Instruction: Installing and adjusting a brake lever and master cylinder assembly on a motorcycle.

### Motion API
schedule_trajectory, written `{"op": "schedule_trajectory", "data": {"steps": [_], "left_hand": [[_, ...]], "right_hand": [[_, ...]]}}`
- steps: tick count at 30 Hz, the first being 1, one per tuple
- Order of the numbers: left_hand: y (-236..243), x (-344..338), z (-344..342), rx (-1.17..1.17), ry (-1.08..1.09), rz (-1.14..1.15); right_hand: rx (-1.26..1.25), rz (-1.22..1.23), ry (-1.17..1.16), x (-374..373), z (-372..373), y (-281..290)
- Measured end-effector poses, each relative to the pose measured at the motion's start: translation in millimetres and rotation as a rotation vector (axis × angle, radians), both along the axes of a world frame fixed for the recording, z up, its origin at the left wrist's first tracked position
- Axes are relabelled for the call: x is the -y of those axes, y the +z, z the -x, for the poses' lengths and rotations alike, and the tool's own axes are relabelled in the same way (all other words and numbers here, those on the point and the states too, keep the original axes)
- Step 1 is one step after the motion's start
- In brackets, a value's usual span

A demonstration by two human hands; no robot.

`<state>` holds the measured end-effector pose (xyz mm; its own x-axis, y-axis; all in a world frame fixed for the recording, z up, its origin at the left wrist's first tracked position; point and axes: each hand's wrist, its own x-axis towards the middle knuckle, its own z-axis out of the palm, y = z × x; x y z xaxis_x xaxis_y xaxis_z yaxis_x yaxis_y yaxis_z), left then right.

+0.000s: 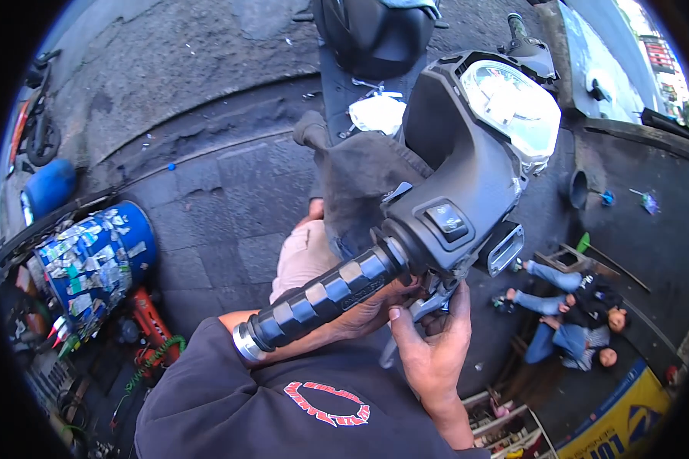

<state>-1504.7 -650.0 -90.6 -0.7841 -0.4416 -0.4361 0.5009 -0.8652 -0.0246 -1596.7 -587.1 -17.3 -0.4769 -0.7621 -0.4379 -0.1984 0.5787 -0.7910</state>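
A scooter handlebar with a dark cover [467, 187] fills the middle of the view. Its black ribbed grip [329, 304] slants toward the lower left, ending in a silver cap [249, 342]. Beneath the cover, my right hand [436, 348] pinches a silver brake lever [434, 302] between thumb and fingers, close to the lever's mount. My left hand [375, 306] reaches under the grip to the same spot. Its fingers look curled, but the grip hides most of them and whatever they hold. The bright instrument panel [509, 107] sits at the upper right of the cover.
Beyond the handlebar is the scooter's black seat [375, 34]. A blue drum [142, 237] covered in stickers stands left, beside a red tool with a green coiled hose [157, 353]. Two people sit at right, near a yellow banner [620, 421]. Shelves [513, 428] stand below.
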Motion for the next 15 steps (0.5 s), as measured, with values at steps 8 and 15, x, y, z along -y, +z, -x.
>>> {"op": "schedule_trajectory", "data": {"steps": [8, 15], "left_hand": [[-51.3, -17.1, 7.3, -0.348, -0.063, -0.150], [-38.5, 15.8, -5.6, -0.591, -0.093, -0.124]], "right_hand": [[0.362, 0.075, -0.373, 3.5, -6.8, 12.8], [0.383, 0.123, -0.465, -6.9, -5.2, 7.6]]}}
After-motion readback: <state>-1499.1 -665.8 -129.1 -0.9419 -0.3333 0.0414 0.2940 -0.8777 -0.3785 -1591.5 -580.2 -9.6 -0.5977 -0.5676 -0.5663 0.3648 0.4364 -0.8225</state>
